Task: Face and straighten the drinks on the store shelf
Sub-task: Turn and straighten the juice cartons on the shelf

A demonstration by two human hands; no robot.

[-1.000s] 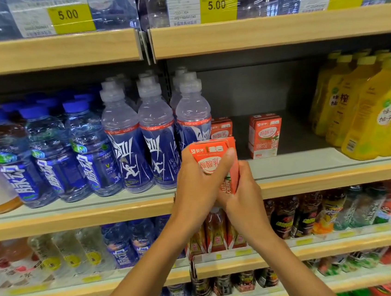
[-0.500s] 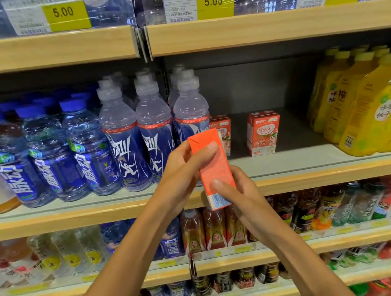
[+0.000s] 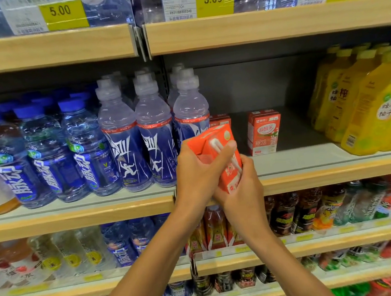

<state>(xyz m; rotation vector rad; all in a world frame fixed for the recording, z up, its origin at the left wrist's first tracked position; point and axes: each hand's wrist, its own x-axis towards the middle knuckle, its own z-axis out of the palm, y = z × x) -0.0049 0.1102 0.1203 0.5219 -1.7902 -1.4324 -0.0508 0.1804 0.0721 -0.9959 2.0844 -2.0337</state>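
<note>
On the far left stand round blue-capped bottles [image 3: 33, 152] of clear, bumpy plastic; next to them are taller sport bottles [image 3: 122, 146] with smooth dark blue labels, and these face front already. Then comes the left hand [image 3: 196, 174], fingers curled round the orange carton [image 3: 229, 173], thumb laid across the side with the straw. The carton is a small paper box with sharp corners; it is held tilted in the air, in front of the shelf [image 3: 76, 217] with its pale wooden lip, not standing on it. A moment ago its picture side showed, then a plain orange side; now the back with the white straw shows; so it is being turned round, and I think the front still has to face out. The right hand [image 3: 241, 193] grips its bottom end. Further right a matching carton [image 3: 264, 132] stands upright, front out; then tall yellow bottles [image 3: 366, 105], shiny and flat-sided.
</note>
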